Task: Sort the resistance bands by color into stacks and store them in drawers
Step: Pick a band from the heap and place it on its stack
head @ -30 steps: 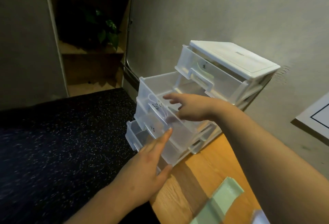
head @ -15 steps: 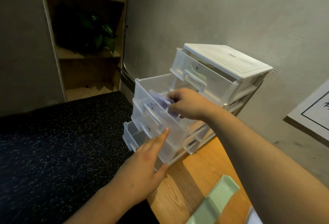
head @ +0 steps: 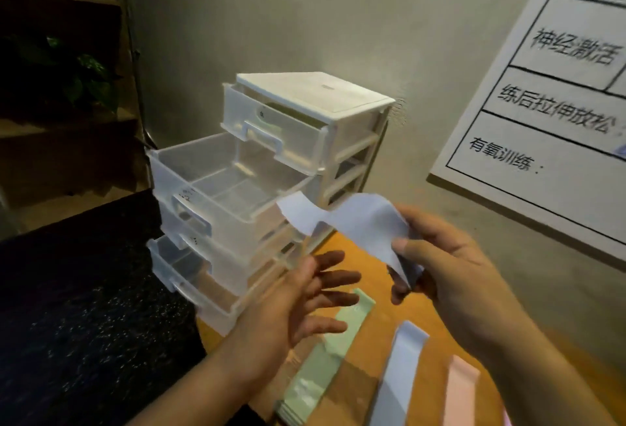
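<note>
at the left edge of the orange wooden table (head: 379, 324) stands a translucent plastic drawer unit with a white top (head: 338, 97). its second clear drawer (head: 244, 222) is pulled far out and looks bare inside. just right of the drawer fronts, the left hand (head: 298, 307) hovers with fingers spread and straight, holding nothing. below it a pale green flat resistance band (head: 321, 361) lies on the wood. further right, a pale lavender resistance band (head: 359, 222) is pinched between the thumb and curled fingers of the right hand (head: 450, 273). its long axis runs from that pinch up and leftward, so the loose end reaches near the open drawer's right corner. the drawer lies up and left of the grip, and the empty left hand is nearer to it. a second lavender band (head: 399, 371) and a pale pink band (head: 460, 388) lie flat at the right.
</note>
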